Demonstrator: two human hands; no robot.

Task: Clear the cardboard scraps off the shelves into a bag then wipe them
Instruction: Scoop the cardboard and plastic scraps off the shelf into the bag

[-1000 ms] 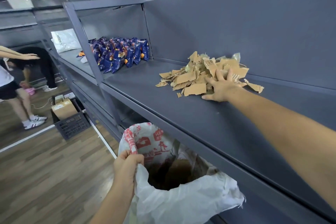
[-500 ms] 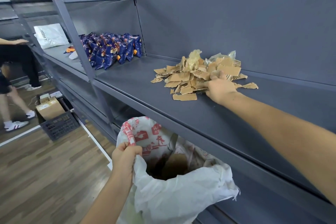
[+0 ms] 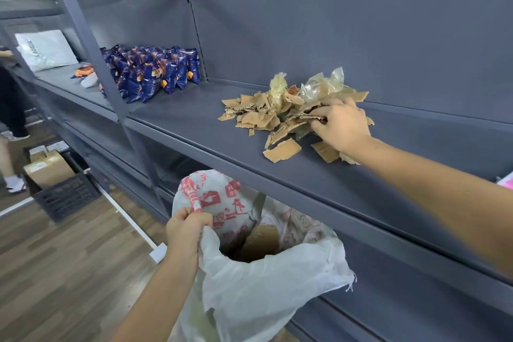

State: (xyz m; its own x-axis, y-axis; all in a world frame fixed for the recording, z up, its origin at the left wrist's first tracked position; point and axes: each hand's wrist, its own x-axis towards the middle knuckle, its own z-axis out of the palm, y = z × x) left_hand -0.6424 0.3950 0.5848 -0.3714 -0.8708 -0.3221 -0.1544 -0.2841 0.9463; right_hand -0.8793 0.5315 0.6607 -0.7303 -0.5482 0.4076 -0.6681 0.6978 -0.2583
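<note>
A row of blue snack packets [image 3: 155,72] stood packed together at ten o'clock, and farther out the same way lay a soft white package [image 3: 45,48] with grey lettering, a small orange packet [image 3: 83,72] and a white object [image 3: 90,81] between the two. At nine o'clock a brown cardboard box [image 3: 48,168] sat in a black plastic crate [image 3: 66,197] on the wooden floor [image 3: 69,272], where a white strip [image 3: 130,219] ran past the crate's three o'clock side. A person's white shoe [image 3: 15,183] showed at the far nine o'clock edge, and a sliver of something pink [image 3: 506,182] at three o'clock.
</note>
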